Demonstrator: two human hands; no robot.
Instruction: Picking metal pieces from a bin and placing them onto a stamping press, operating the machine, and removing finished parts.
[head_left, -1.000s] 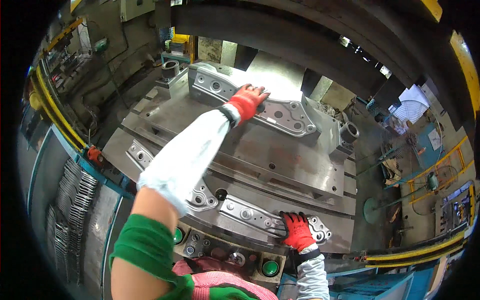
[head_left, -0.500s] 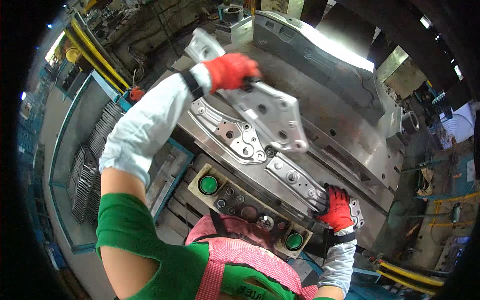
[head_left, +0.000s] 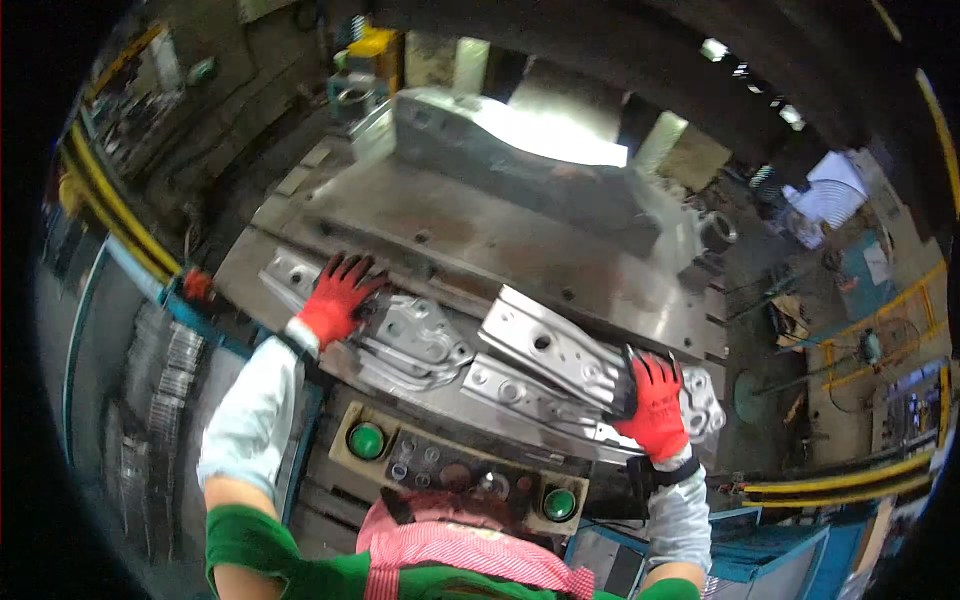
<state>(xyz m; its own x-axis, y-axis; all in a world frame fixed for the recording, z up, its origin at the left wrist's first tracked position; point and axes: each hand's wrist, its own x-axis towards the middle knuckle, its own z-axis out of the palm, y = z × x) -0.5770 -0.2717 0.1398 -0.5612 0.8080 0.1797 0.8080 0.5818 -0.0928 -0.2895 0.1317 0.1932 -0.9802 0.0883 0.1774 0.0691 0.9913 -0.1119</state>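
My left hand point(head_left: 338, 302), in a red glove with dark fingertips, lies with fingers spread over the narrow part of a stamped metal bracket point(head_left: 415, 332). Layered edges under that bracket show other brackets beneath it. At the right, my right hand point(head_left: 658, 408), in a matching glove, is closed round the narrow part of a second metal bracket point(head_left: 540, 342). That bracket's broad end points left, and a rounded, holed end point(head_left: 706, 402) shows beyond the glove. Another bracket point(head_left: 505, 388) lies just below it, partly covered.
The steel press bed point(head_left: 400, 215) carries a tall dark die block point(head_left: 520, 145) at the back. Nearest me is a control box with a left green button point(head_left: 366, 440) and a right green button point(head_left: 559, 504). Yellow rails point(head_left: 840, 485) flank both sides; racked metal parts point(head_left: 175, 375) stand left.
My left hand has brought its bracket down and left onto the other brackets, and its fingers have spread. On the right, a bracket now sits above another in my right hand. The view has shifted.
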